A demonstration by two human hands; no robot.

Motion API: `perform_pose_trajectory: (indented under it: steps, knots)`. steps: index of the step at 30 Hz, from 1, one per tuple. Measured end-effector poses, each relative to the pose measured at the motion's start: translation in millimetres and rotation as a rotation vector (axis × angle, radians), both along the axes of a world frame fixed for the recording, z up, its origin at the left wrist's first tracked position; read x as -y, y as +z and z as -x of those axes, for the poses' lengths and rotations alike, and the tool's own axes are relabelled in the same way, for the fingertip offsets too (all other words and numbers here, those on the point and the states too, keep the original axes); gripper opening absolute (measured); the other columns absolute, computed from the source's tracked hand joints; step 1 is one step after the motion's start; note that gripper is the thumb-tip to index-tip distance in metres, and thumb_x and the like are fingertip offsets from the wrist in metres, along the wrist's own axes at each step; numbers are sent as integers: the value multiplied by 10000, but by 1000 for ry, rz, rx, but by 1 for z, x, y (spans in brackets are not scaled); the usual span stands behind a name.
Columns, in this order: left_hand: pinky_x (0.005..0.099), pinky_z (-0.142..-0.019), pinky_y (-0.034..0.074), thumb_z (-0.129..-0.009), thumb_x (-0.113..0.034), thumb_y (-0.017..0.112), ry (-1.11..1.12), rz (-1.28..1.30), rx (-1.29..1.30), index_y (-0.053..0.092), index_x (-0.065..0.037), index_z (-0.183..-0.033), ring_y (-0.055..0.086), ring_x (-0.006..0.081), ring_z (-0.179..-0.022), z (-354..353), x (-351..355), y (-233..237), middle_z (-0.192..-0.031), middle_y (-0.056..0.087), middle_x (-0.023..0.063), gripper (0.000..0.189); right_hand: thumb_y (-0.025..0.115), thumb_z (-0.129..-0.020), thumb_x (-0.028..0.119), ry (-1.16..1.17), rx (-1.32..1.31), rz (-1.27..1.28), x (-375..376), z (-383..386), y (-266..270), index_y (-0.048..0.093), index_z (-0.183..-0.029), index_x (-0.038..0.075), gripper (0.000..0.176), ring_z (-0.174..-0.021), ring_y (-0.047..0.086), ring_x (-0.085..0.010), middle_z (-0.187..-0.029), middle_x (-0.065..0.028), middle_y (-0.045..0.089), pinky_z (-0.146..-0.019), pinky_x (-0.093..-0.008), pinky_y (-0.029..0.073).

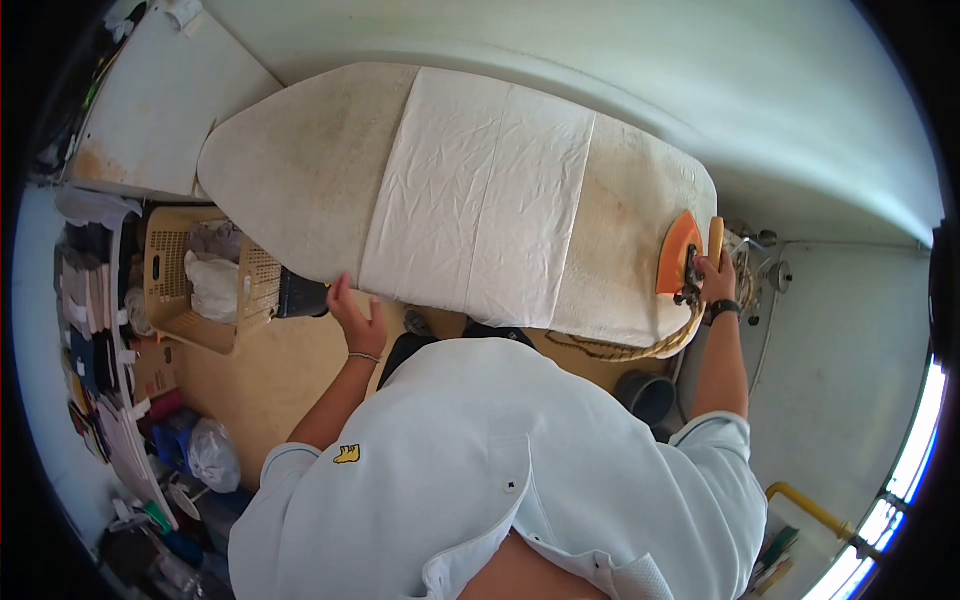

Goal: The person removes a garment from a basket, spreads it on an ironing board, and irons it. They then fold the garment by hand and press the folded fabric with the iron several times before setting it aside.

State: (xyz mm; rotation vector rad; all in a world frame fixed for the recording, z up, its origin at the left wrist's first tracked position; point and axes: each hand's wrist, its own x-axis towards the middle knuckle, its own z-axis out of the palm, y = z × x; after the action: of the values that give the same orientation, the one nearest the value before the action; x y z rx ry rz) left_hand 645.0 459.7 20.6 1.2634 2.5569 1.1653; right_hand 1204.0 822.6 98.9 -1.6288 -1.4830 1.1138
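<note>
A white cloth (485, 190), wrinkled and with a fold line down its middle, lies across the ironing board (300, 170). At the board's right end, an iron (676, 255) with an orange base and a wooden handle stands tilted up. My right hand (718, 283) is closed around the lower part of that handle. By the front edge of the board, near the cloth's left corner, my left hand (358, 320) has its fingers apart and holds nothing. Whether its fingertips touch the cloth is hard to tell.
A rope-like cord (640, 350) hangs along the board's front right edge. Below left stands a tan laundry basket (190, 325) with cloth inside. Shelves (125, 370) of folded textiles line the left wall. A dark bucket (645, 397) is on the floor at right.
</note>
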Motion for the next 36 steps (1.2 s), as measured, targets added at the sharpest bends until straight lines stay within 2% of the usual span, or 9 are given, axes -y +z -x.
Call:
perform_pose_trajectory:
  steps: [1, 3, 4, 8, 10, 15, 21, 25, 36]
  knots:
    - [481, -1059, 271, -814, -108, 609, 23, -2, 7, 323, -16, -1378, 388, 326, -1235, -6, 0, -8, -1296, 399, 192, 639, 618, -859, 100, 23, 7, -2, -5, 5, 1, 460, -1242, -19, 431, -765, 658, -214, -922, -113, 673, -684, -325, 535]
    - [436, -1019, 343, -839, -61, 574, 381, -96, 526, 389, -22, -1275, 437, 275, -1195, -17, 10, -26, -1259, 414, 164, 475, 608, -846, 44, -206, -113, 159, 5, 40, 31, 464, -1208, -1, 392, -714, 622, -118, -891, -97, 660, -604, -267, 520]
    - [375, -960, 406, -867, -35, 555, 358, -263, 715, 416, -29, -1199, 487, 225, -1153, -14, 13, -42, -1242, 442, 135, 360, 597, -846, 64, -109, -51, 191, 3, 44, 42, 516, -1067, 11, 242, -594, 565, -94, -790, -60, 630, -499, -242, 474]
    - [335, -939, 424, -894, -41, 556, 267, -347, 765, 413, -28, -1210, 521, 205, -1124, -19, 18, -59, -1190, 494, 119, 347, 551, -854, 123, 43, 89, 385, -47, 90, 77, 524, -806, 58, 85, -477, 476, -80, -609, 4, 496, -421, -240, 411]
    - [332, -965, 412, -913, -62, 563, 203, -360, 794, 413, -17, -1207, 536, 206, -1116, -19, 16, -60, -1154, 532, 114, 333, 530, -858, 130, 327, 213, 346, -75, 142, 94, 510, -776, 61, 109, -421, 441, -86, -574, 5, 479, -387, -236, 374]
    - [324, -949, 416, -926, -115, 575, 250, -220, 615, 411, -17, -1217, 540, 195, -1096, -8, 9, -58, -1146, 559, 113, 348, 628, -835, 171, 861, 347, 183, -144, 309, 81, 556, -896, 53, 151, -431, 425, -61, -585, 24, 496, -405, -242, 347]
    - [293, -868, 442, -927, -186, 602, 219, 2, 588, 535, -17, -1103, 578, 163, -967, 4, 18, -33, -983, 629, 75, 253, 604, -809, 210, 946, 435, 151, -168, 442, 57, 571, -886, 53, 178, -449, 444, -78, -610, 8, 518, -418, -243, 358]
    - [264, -823, 448, -923, -220, 619, 205, 53, 554, 607, 0, -939, 581, 134, -885, 10, 23, -33, -881, 644, 55, 221, 604, -826, 189, 1065, 428, 278, -157, 454, 57, 574, -1056, 66, 263, -471, 407, -64, -608, 27, 464, -428, -235, 354]
    - [263, -814, 439, -924, -268, 618, -15, 111, 677, 599, -2, -982, 571, 128, -890, 29, 24, -34, -929, 653, 62, 272, 602, -803, 114, 1467, 582, 457, 71, 415, 70, 445, -1299, 44, 525, -643, 573, -137, -794, -60, 596, -546, -280, 488]
